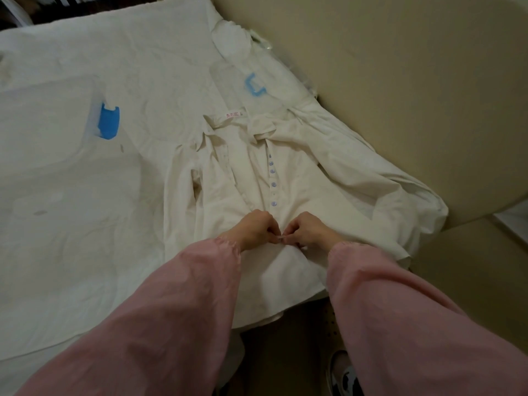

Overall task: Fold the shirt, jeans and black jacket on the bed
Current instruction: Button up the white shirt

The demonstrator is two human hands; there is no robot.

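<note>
Fastening, apparently, the lower placket of the shirt (303, 172), which lies front-up on the bed (85, 195), collar (228, 121) toward 12 o'clock and hem overhanging the bed edge at 6 o'clock. The left hand (253, 230) and right hand (310, 230), knuckles nearly touching, each pinch the cloth just below the row of pale blue buttons (273, 184); what lies between the fingertips is too small to tell. The fabric appears light, limp and crease-prone, unlikely to slip yet quick to bunch, so folding probably calls for grasps at shoulder seams and hem corners, the rumpled sleeve (400, 181) at 3 o'clock smoothed first. The jeans and black jacket are out of view
</note>
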